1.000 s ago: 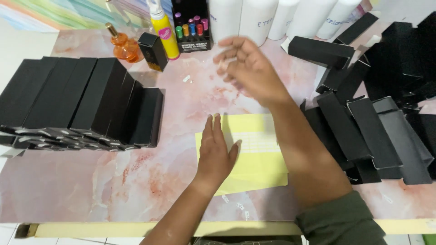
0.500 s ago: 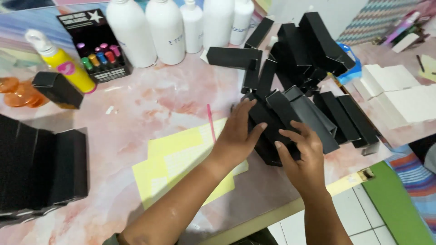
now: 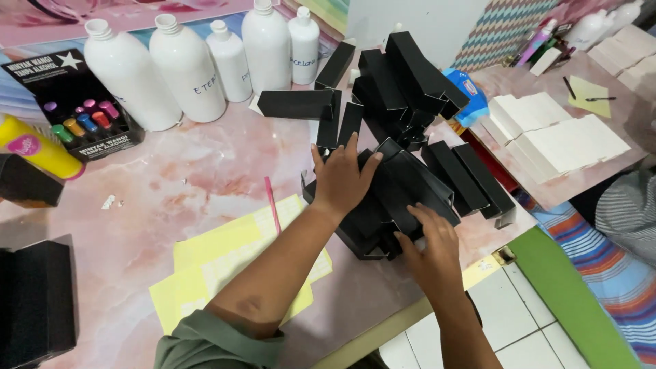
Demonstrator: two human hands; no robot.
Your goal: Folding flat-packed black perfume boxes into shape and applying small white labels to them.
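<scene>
Left hand [image 3: 342,179] lies flat, fingers spread, pressing the row of flat black cardboard sleeves [image 3: 400,195] at the pink marble counter [image 3: 198,171] edge. Right hand [image 3: 430,247] grips the row's near end, fingers curled around it. Risk: stack fans out or slides off the edge; loose black box pile [image 3: 403,82] behind could topple.

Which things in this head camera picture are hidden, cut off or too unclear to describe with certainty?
- Head view: the left hand covers the tops of the long black cardboard boxes beneath it.
- The right hand hides the box end it touches; its grip is unclear.
- The yellow plastic bottle and black box stack are cut by the left edge.
- The grey striped cloth is cut by the right edge.
</scene>
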